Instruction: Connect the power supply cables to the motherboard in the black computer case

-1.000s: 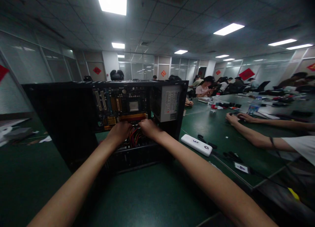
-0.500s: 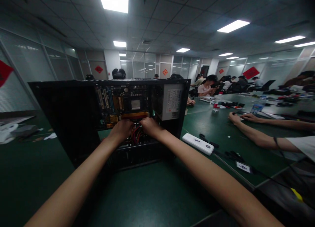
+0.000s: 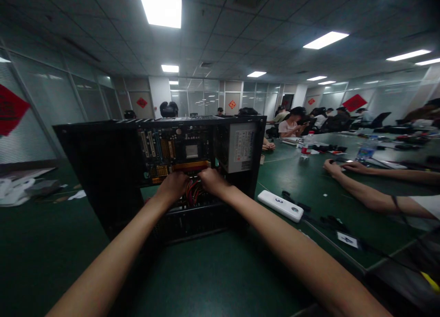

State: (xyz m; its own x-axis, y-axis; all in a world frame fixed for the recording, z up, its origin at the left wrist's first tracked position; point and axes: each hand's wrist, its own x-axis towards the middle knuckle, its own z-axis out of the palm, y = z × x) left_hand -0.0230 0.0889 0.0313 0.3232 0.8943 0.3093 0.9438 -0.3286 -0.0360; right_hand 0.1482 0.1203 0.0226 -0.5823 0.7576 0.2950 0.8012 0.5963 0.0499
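Observation:
In front of me a black computer case [image 3: 103,170] stands open-sided on the green table [image 3: 192,271]. Inside it are a motherboard [image 3: 184,138] with orange and blue slots and a grey power supply [image 3: 240,147] at the upper right. My left hand [image 3: 173,186] is closed at the motherboard's lower edge, just below the orange slots. Close beside it, my right hand [image 3: 213,182] is closed too, its fingers at the same edge. What either hand grips is hidden behind the fingers. A bundle of red and yellow cables [image 3: 194,193] hangs between the hands.
Right of the case lie a white power bank [image 3: 280,205] marked 3, black cables [image 3: 333,223] and a card [image 3: 347,239] marked 4. A co-worker's hands [image 3: 338,166] rest farther right, near a bottle [image 3: 366,150]. White paper [image 3: 15,191] lies at the left.
The whole view has shifted slightly, so the case and table appear a little lower. Both hands stay closed at the same place inside the case.

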